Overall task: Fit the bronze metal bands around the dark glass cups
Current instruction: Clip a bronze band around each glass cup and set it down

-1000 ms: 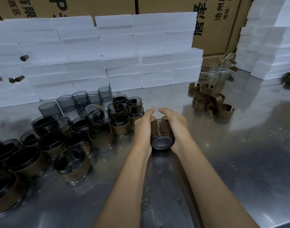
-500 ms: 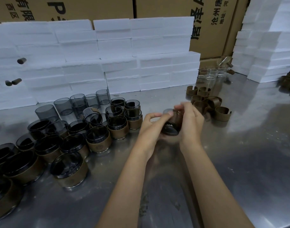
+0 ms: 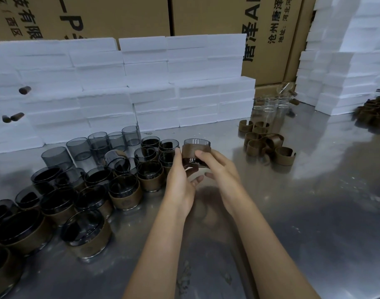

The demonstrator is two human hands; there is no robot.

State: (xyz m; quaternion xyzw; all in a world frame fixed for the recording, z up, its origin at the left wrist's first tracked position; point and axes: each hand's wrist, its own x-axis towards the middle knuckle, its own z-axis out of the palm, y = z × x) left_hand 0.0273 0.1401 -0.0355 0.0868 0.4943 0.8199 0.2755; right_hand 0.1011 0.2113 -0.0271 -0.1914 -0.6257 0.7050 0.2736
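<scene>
A dark glass cup with a bronze band around its middle stands upright between my hands, just right of the banded group. My left hand touches its left side with thumb and fingertips. My right hand holds its right side, thumb across the band. Several banded dark cups crowd the left of the steel table. Bare dark cups stand behind them. Loose bronze bands lie in a pile to the right.
White foam blocks are stacked along the back and at the right, with cardboard boxes behind. Clear glass cups stand behind the band pile. More bands lie at the far right. Steel table surface extends right.
The cup was tilted on its side between both hands; now it is upright and further away, next to the banded cups, with the band around it. The fingers have loosened.
</scene>
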